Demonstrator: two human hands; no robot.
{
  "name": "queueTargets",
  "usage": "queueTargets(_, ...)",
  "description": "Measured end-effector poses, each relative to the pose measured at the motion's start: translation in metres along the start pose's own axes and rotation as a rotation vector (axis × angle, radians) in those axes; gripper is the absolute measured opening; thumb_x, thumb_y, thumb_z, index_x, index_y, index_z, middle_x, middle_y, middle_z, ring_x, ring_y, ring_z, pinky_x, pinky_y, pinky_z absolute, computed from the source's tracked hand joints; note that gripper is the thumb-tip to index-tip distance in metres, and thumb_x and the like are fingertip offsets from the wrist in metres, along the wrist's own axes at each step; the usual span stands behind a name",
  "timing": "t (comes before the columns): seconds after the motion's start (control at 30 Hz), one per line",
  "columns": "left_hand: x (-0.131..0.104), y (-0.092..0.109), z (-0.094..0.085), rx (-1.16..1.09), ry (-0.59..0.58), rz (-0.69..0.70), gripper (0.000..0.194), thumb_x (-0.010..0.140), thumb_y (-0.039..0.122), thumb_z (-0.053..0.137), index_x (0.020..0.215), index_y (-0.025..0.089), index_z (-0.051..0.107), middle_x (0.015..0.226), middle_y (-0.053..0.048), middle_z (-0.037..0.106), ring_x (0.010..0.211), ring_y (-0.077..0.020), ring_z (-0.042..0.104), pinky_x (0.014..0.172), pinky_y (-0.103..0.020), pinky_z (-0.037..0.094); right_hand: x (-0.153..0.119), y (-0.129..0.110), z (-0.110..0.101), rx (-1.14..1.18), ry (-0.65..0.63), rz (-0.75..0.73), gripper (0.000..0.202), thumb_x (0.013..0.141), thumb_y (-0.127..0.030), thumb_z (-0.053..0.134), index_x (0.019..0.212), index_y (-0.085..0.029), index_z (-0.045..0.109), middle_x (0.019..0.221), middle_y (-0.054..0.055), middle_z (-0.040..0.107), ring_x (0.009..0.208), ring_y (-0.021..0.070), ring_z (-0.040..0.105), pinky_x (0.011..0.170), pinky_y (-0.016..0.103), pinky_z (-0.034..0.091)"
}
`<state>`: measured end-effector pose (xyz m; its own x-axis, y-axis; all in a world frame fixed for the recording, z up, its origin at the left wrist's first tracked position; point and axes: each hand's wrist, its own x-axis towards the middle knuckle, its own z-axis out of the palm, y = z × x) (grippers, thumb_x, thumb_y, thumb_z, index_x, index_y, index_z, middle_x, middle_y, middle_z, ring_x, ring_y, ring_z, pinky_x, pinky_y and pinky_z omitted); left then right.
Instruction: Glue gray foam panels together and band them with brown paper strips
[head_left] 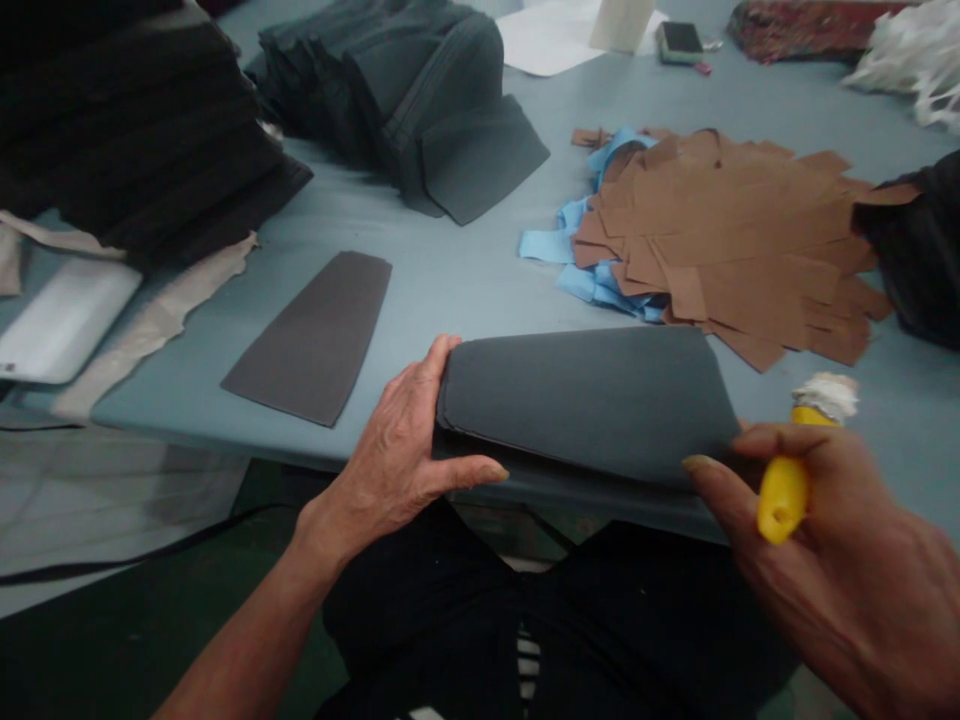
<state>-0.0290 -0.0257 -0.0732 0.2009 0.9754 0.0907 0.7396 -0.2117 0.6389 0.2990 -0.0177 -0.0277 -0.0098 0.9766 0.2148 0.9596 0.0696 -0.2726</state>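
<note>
A stack of dark grey, trapezoid-shaped fabric pieces (585, 400) lies at the table's front edge between my two hands. My left hand (405, 440) rests flat against its narrow left end, the thumb stretched out apart from the fingers. At the stack's right corner, the thumb and forefinger of my right hand (840, 520) touch the edge. The same right hand is closed round a yellow-handled brush (784, 495), its whitish bristles pointing up and away. Left of the stack, a single browner trapezoid piece (311, 340) lies flat on the table.
Brown strips (735, 240) and light blue strips (547, 245) form a loose pile on the table (465, 270). Dark folded fabric (420, 90) and black fabric (135, 130) stand behind. A white phone-like object (71, 315) lies at left, black material (922, 250) at right.
</note>
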Motion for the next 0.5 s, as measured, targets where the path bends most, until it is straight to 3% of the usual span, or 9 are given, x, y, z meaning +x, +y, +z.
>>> queueTargets(0.1, -0.001, 0.002, 0.004, 0.035, 0.025, 0.003, 0.121, 0.085, 0.091, 0.053, 0.170, 0.014, 0.016, 0.172, -0.027, 0.034, 0.159, -0.0413, 0.037, 0.130, -0.058, 0.034, 0.004, -0.012, -0.006, 0.007, -0.115, 0.048, 0.071, 0.080, -0.101, 0.041, 0.096, -0.034, 0.056, 0.049, 0.001, 0.059, 0.035, 0.0329, 0.057, 0.037, 0.036, 0.036)
queueTargets(0.27, 0.000, 0.005, 0.006, 0.089, 0.043, 0.017, 0.121, 0.087, 0.092, 0.047, 0.167, 0.005, 0.021, 0.169, -0.032, 0.036, 0.157, -0.0411, 0.041, 0.129, -0.058, 0.036, 0.005, -0.034, -0.015, -0.025, -0.277, 0.174, 0.085, 0.078, -0.105, 0.025, 0.104, -0.029, 0.052, 0.054, 0.002, 0.060, 0.042, 0.0339, 0.059, 0.048, 0.038, 0.038)
queueTargets(0.4, 0.000, 0.005, 0.008, 0.122, 0.052, 0.026, 0.121, 0.086, 0.093, 0.049, 0.166, 0.005, 0.022, 0.168, -0.031, 0.039, 0.156, -0.0399, 0.044, 0.129, -0.058, 0.036, 0.005, -0.034, -0.015, -0.003, -0.306, 0.219, 0.086, 0.075, -0.105, 0.030, 0.108, -0.029, 0.053, 0.057, 0.002, 0.059, 0.044, 0.0321, 0.057, 0.051, 0.038, 0.036)
queueTargets(0.5, 0.001, 0.005, 0.008, 0.134, 0.068, 0.026, 0.120, 0.086, 0.092, 0.051, 0.167, 0.008, 0.021, 0.168, -0.029, 0.041, 0.155, -0.0402, 0.045, 0.128, -0.058, 0.038, 0.008, -0.026, -0.015, 0.025, -0.315, 0.265, 0.072, 0.080, -0.095, 0.041, 0.110, -0.030, 0.053, 0.060, 0.001, 0.059, 0.047, 0.0300, 0.058, 0.054, 0.038, 0.037)
